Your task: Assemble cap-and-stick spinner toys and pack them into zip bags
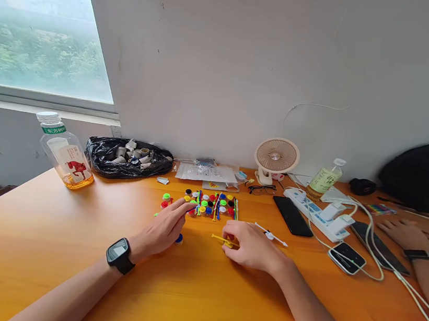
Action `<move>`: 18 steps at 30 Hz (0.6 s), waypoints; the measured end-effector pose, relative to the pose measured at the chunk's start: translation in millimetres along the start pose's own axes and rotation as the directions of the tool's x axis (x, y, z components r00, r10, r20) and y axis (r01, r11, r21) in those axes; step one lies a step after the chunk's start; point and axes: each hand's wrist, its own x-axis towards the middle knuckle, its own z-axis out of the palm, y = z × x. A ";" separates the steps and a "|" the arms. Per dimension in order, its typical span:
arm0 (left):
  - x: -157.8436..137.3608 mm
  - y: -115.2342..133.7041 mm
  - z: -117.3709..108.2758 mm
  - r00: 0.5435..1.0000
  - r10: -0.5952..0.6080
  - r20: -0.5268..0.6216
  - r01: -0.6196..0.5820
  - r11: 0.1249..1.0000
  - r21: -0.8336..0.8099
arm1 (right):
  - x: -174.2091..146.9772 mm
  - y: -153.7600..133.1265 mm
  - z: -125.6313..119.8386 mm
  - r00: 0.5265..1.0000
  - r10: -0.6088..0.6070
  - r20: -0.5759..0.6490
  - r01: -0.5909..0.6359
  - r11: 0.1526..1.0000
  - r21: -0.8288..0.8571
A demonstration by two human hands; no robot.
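Note:
My left hand (161,230) reaches into a cluster of small pots with coloured caps (204,209), fingers stretched out and the index fingertip over the cluster's near edge. Whether it touches a cap is hard to tell. A blue-capped pot (179,239) stands close by, partly hidden by that hand. Thin coloured plastic sticks (217,207) lie among the pots. To the right, my right hand (249,244) is closed on a yellow plastic stick (218,238) low over the table; its fingers partly cover a wider yellow piece. Beyond this hand lies a white stick (277,239) with a round white piece.
Farther back are a black plastic bag (128,170), clear packets (207,172), a fan (277,155) and glasses (262,189). A tea bottle (67,151) stands left. Rightward lie a black phone (292,216), power strip (315,216), cables and another person's hands (402,235).

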 end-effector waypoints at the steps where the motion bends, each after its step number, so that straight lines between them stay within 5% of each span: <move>1: 0.0 -0.1 -1.3 1.000 -0.014 0.010 0.014 1.000 0.009 | -0.9 4.6 -3.6 1.000 0.029 -0.001 -0.029 0.999 -0.019; 9: -0.3 11.7 -18.3 0.954 -0.065 0.291 -0.014 0.965 0.261 | -4.1 24.3 -21.8 0.985 0.173 -0.026 -0.175 0.975 -0.138; 15: -1.2 15.9 -14.4 0.935 -0.054 0.350 -0.054 0.955 0.292 | -3.5 18.0 -27.5 0.987 0.152 -0.057 -0.160 0.974 -0.161; 18: -1.7 22.1 -3.9 0.940 -0.013 0.341 -0.075 0.967 0.243 | -1.3 7.2 -24.2 0.988 0.110 -0.111 -0.115 0.993 -0.036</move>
